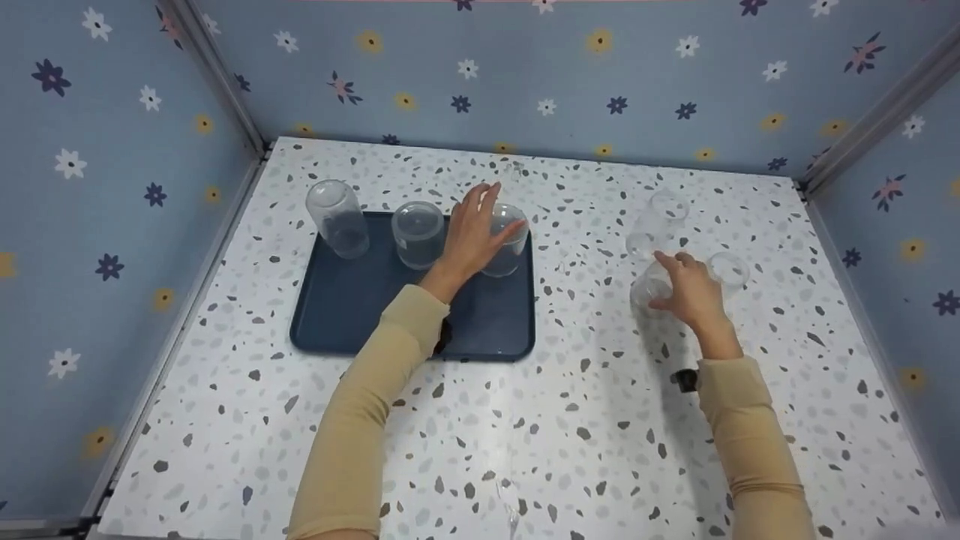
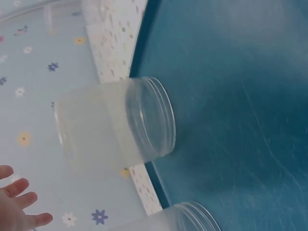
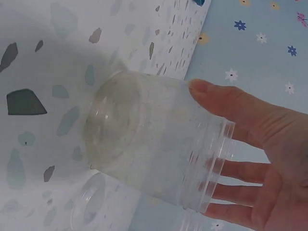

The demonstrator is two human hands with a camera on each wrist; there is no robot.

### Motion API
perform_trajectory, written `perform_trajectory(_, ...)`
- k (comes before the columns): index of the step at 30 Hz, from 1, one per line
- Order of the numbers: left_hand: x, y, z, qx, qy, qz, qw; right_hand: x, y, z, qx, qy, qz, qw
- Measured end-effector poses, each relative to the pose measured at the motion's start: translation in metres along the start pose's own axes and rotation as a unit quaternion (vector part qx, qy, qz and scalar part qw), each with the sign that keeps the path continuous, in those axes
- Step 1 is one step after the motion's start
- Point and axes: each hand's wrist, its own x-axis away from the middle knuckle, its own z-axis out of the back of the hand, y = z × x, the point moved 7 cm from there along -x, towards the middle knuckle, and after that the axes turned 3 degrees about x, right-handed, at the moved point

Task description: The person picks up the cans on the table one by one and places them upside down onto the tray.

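Three jars line one tray at its ten, twelve and two o'clock; the left hand, fingers spread, is beside the last. At the table's three o'clock, the right hand grips one clear jar, near seemingly two others.

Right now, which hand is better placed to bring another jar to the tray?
Likely the right hand: its fingers hold a jar off the tray; the left hand is over the tray's jars.

Terrazzo-patterned worktop within blue floral walls
White, yellow and navy flowers dot them; grey metal posts rise at the worktop's back corners; pale glare lies toward its front edge.
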Motion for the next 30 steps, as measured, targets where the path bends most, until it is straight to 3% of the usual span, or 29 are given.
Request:
perform_trajectory(5, 0.009, 0.009, 0.006, 0.014, 0.034, -0.029, 0.9989, 0.006, -0.006, 0.000, -0.012, 0.020, -0.002, 1.000)
perform_trajectory(15, 0.026, 0.017, 0.011, 0.061, 0.046, -0.045, 0.9961, 0.015, -0.032, 0.001, -0.092, 0.098, 0.023, 0.991)
perform_trajectory(23, 0.042, 0.024, 0.013, 0.109, 0.068, -0.051, 0.9904, 0.026, -0.067, 0.008, -0.162, 0.186, 0.078, 0.966)
perform_trajectory(30, 0.052, 0.027, 0.013, 0.147, 0.084, -0.042, 0.9847, 0.032, -0.090, 0.012, -0.249, 0.223, 0.119, 0.935)
